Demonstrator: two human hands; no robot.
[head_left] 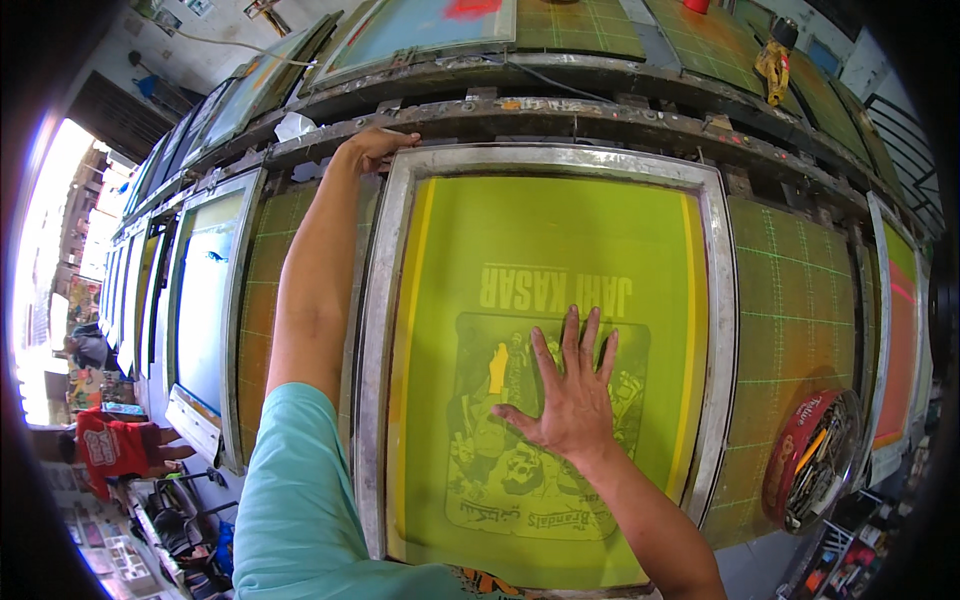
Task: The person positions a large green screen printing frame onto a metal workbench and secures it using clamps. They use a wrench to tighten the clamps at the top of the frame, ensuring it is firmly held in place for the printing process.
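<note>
A large screen-printing frame (pixel 722 290) with a worn metal border lies in front of me. Its yellow-green mesh (pixel 560 220) carries a dark stencil picture with mirrored lettering. My right hand (pixel 575 400) lies flat on the mesh over the stencil, fingers spread and nothing in them. At the frame's far left corner is my left hand (pixel 372 148), bent around the corner next to the rail; the tips of some fingers are hidden. A small bright yellow patch (pixel 498 368) shows in the stencil left of my right hand.
A long stained rail (pixel 640 118) runs behind the frame. Gridded print boards (pixel 790 300) flank it. On the right board stands a round red-rimmed tub (pixel 800 450) of tools. Another screen (pixel 210 290) leans at left. A person in a red shirt (pixel 110 450) is far left.
</note>
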